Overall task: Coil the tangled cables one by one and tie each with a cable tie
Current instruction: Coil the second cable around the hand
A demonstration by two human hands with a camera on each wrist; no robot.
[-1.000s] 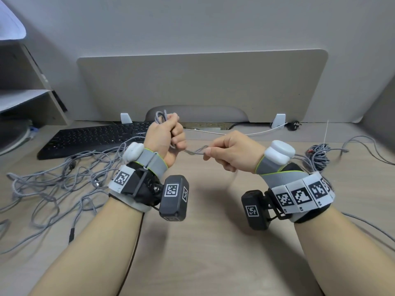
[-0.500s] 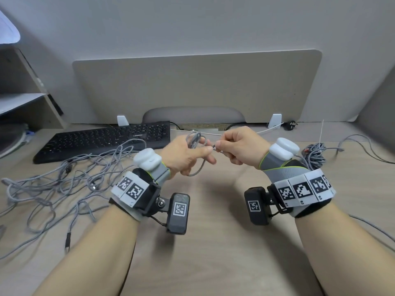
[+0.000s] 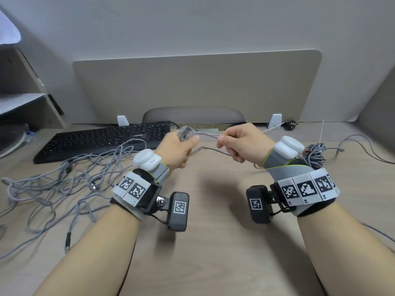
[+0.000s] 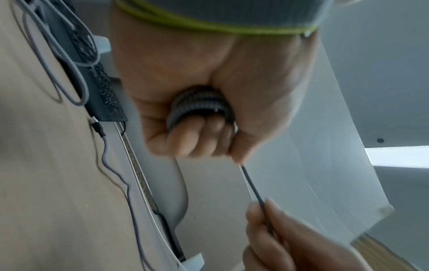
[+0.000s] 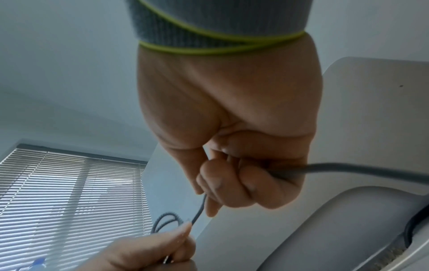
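My left hand (image 3: 181,144) is raised above the desk and grips a small coil of grey braided cable (image 3: 185,133), its loops wound round the curled fingers (image 4: 199,108). A straight run of the same cable (image 3: 208,135) stretches right to my right hand (image 3: 237,144), which pinches it between thumb and forefinger (image 5: 204,185). The slack passes through the right fist and trails off to the right (image 5: 362,169). A pile of tangled grey cables (image 3: 64,178) lies on the desk to the left.
A black keyboard (image 3: 102,139) sits at the back left, partly under the tangle. A coiled grey cable (image 3: 316,154) with a white cable tie (image 3: 321,133) sticking up lies at the right. A beige divider panel (image 3: 196,88) stands behind; shelves (image 3: 23,99) at far left.
The hands came together and have now drawn apart, stretching the cable taut between them. The left hand has turned, and the coil on its fingers now shows above the knuckles.
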